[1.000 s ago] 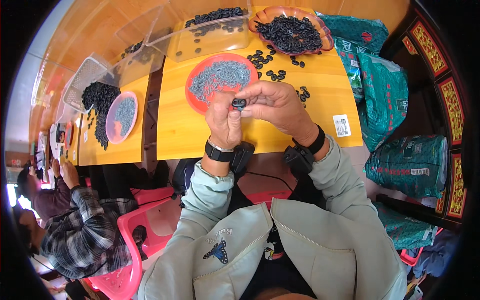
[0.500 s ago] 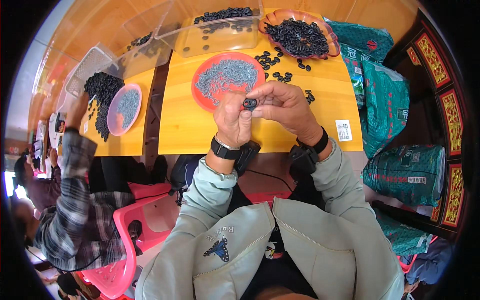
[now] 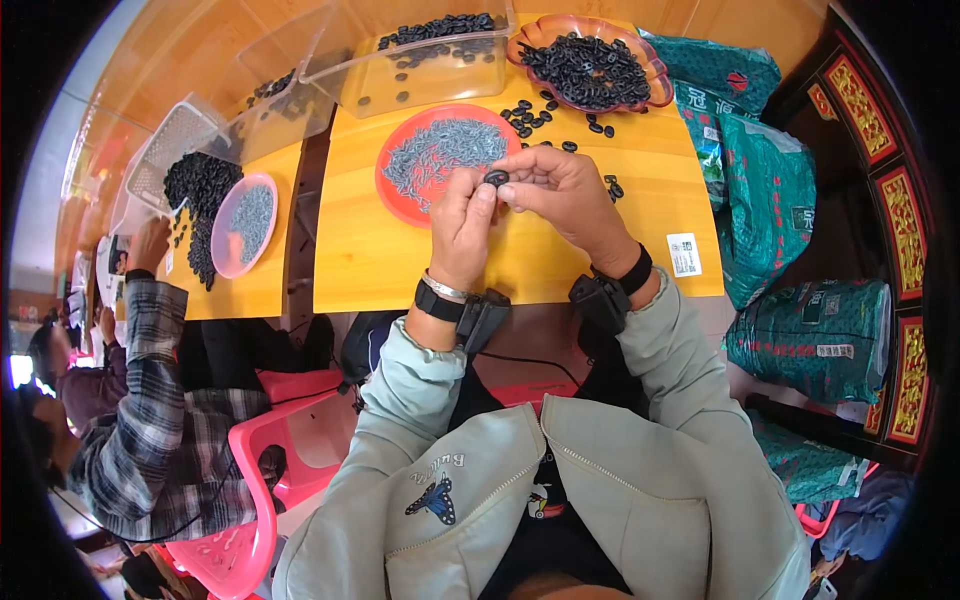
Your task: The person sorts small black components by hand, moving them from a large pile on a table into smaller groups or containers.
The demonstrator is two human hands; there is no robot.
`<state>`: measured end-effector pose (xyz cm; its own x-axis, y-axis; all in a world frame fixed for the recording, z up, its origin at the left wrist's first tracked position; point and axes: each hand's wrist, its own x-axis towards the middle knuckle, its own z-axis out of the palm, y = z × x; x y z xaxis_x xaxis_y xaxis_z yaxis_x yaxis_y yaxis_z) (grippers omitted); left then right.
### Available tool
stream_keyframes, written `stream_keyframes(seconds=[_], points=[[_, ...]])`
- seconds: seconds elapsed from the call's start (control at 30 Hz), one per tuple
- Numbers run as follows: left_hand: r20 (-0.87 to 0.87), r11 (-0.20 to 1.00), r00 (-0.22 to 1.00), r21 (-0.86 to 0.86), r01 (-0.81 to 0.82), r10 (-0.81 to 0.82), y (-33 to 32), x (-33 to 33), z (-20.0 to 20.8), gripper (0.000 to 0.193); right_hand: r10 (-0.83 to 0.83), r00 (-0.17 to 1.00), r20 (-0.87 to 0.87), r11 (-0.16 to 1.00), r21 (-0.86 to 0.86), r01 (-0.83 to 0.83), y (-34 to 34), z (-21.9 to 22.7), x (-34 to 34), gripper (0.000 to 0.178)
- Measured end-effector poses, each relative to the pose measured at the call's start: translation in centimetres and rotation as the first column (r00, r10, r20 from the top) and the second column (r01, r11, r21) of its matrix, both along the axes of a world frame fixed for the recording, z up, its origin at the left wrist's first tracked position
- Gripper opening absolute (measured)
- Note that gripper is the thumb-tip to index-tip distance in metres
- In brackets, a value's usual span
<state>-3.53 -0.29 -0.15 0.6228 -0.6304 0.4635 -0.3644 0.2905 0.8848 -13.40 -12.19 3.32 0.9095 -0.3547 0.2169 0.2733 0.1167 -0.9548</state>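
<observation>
A small black oval plastic piece (image 3: 497, 178) is held up between my fingertips, its smooth rounded face showing. My left hand (image 3: 460, 228) is closed, with thumb and forefinger pinching the piece from the left. From the other side, the thumb and forefinger of my right hand (image 3: 568, 200) close on it too. Both hands are over the near edge of a red plate (image 3: 390, 188) that holds many small silvery screws (image 3: 447, 148). Whether a screw is also between my fingers is hidden.
Loose black pieces (image 3: 527, 118) lie beyond my right hand, below a scalloped amber dish (image 3: 660, 88) full of black parts. A clear bin (image 3: 430, 85) stands at the back. At left, a co-worker's hand (image 3: 150, 243) is near a black heap and a pink plate (image 3: 229, 262). Green sacks (image 3: 770, 200) stand right.
The black piece has turned over: its two-holed face showed before, a smooth rounded face shows now. My hands have risen slightly. The co-worker's hand has moved lower.
</observation>
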Motion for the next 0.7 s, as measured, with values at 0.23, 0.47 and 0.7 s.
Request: stream_keyframes(seconds=[0.23, 0.47, 0.7], points=[[-0.28, 0.977, 0.94, 0.034, 0.211, -0.193, 0.1, 0.1, 0.6, 0.014, 0.04, 0.997, -0.071, 0.997, -0.059, -0.044, -1.1, -0.3, -0.3, 0.023], [-0.471, 0.967, 0.852, -0.015, 0.253, -0.23, 0.3, -0.3, 0.8, 0.013, -0.029, 0.993, -0.116, 0.997, -0.08, 0.02, -1.0, -0.6, -0.4, 0.017], [-0.488, 0.982, 0.853, -0.059, 0.18, -0.186, 0.0, -0.4, 0.2, 0.012, -0.02, 0.992, -0.125, 0.997, -0.071, 0.011, 0.2, -0.5, -0.3, 0.013]])
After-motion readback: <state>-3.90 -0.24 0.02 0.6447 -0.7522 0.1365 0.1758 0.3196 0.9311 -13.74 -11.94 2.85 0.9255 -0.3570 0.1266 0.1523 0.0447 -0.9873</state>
